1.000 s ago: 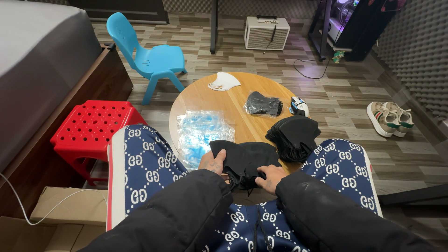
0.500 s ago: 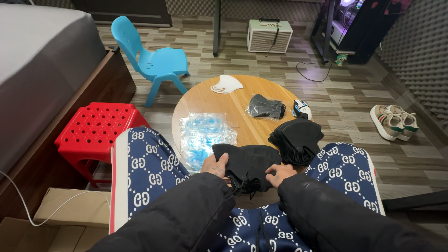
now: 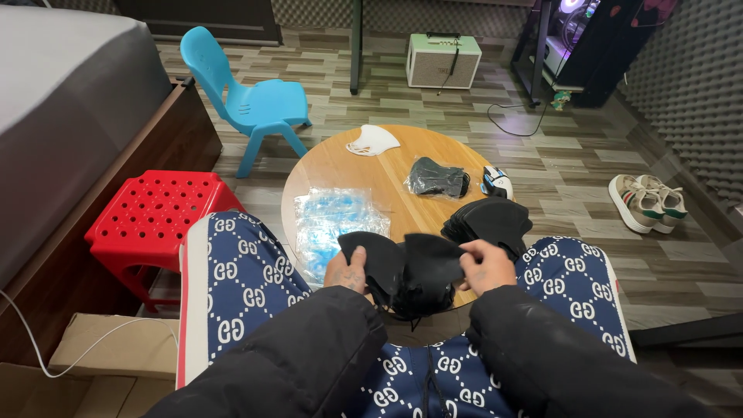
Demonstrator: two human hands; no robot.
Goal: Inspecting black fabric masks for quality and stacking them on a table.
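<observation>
L hand [image 3: 346, 270]: gripped black mask [image 3: 402, 267], near table [image 3: 340, 166] edge.
R hand [image 3: 485, 265]: pinched same mask.
Stack [image 3: 487, 220]: black masks, right edge.

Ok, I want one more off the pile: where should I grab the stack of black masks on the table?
Probably the top mask's near edge, coming from your right side. The stack of black masks sits at the round table's right edge, just beyond the right hand, its layers fanned so the upper edge lifts free.
</observation>
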